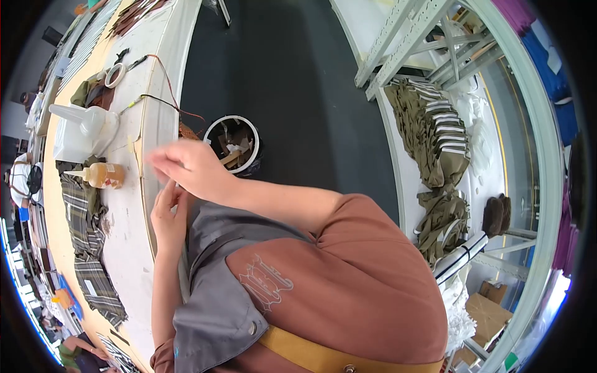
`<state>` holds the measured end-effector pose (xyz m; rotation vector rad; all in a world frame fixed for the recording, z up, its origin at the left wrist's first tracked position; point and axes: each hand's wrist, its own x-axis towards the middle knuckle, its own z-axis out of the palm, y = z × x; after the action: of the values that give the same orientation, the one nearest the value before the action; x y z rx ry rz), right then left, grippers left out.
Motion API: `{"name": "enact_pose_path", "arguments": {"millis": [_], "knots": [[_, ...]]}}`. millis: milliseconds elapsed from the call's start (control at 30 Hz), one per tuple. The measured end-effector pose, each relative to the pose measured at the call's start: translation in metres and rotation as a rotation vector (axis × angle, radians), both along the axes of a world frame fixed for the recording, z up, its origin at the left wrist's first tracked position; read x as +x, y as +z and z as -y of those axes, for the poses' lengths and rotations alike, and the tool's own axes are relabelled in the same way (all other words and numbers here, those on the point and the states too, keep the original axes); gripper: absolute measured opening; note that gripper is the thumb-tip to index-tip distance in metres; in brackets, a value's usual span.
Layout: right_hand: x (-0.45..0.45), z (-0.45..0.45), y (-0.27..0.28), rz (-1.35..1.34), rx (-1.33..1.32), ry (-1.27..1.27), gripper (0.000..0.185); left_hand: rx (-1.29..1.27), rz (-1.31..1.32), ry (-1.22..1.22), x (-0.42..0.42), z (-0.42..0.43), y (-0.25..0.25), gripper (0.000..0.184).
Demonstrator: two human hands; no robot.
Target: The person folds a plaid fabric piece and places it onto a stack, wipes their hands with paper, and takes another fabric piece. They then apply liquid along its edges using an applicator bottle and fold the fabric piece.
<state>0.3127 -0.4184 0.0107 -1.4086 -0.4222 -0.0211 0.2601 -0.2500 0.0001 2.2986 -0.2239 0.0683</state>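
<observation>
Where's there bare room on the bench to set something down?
The white bench strip between the plaid cloth and the left hand is smudged but bare. It's crowded around the amber bottle, white squeeze bottle and white ring.

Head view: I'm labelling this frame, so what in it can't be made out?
All in the head view:
- Right hand: blurred, so whether it holds anything small is unclear.
- Left hand: curled fingers may hide something small.
- Amber bottle: print too small to read.
- Bin: its depths, hidden by scraps on top.
- Person at lower left: cut off by the picture's edge.
</observation>
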Motion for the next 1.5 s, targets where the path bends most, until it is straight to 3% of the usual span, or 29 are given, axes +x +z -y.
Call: {"name": "enact_pose_path", "arguments": {"millis": [67,100,333,433,533,600,667,967,1167,1267,1333,1400,1433,1467,1500], "knots": [[-0.015,-0.014,-0.020,0.046,0.135,-0.093,0.012,0.081,0.101,-0.061,0.001,-0.010,-0.003,0.018],[-0.017,-0.015,-0.024,0.039,0.131,-0.097,0.012,0.161,0.200,-0.122,0.000,-0.011,-0.005,0.017],[-0.017,-0.017,-0.038,-0.029,-0.014,0.003,0.020,0.128,0.224,-0.013,-0.013,-0.016,-0.014,0.020],[-0.011,-0.027,-0.029,-0.513,0.101,0.234,0.020,0.134,0.083,0.129,-0.023,-0.027,0.002,0.033],[0.001,-0.041,-0.048,-0.684,0.533,0.466,0.029,-0.216,0.072,0.282,-0.020,-0.038,-0.004,0.036],[0.004,-0.048,-0.046,-0.736,0.611,0.494,0.033,-0.693,-0.302,0.441,-0.023,-0.051,-0.001,0.043],[0.004,-0.051,-0.042,-0.790,0.641,0.544,0.040,-0.719,-0.229,0.437,-0.026,-0.055,-0.003,0.044],[0.005,-0.068,-0.040,-0.760,0.678,0.659,0.060,-0.686,-0.129,0.380,-0.033,-0.066,0.002,0.032],[0.001,-0.074,-0.044,-0.733,0.662,0.739,0.069,-0.861,-0.127,0.398,-0.038,-0.067,0.009,0.039],[0.004,-0.074,-0.047,-0.659,0.656,0.803,0.070,-0.831,-0.072,0.372,-0.041,-0.068,0.013,0.044],[0.003,-0.076,-0.046,-0.657,0.637,0.794,0.070,-0.851,-0.075,0.382,-0.043,-0.070,0.019,0.044],[-0.001,-0.079,-0.045,-0.628,0.413,0.650,0.066,-0.869,-0.081,0.388,-0.045,-0.070,0.022,0.045],[-0.002,-0.079,-0.044,-0.555,0.360,0.600,0.049,-0.900,-0.075,0.388,-0.045,-0.070,0.023,0.045],[-0.004,-0.080,-0.043,-0.556,0.360,0.604,0.049,-0.931,-0.070,0.387,-0.046,-0.069,0.023,0.045],[-0.005,-0.080,-0.041,-0.333,0.196,0.535,0.041,-0.931,-0.068,0.390,-0.048,-0.070,0.024,0.045]]}}
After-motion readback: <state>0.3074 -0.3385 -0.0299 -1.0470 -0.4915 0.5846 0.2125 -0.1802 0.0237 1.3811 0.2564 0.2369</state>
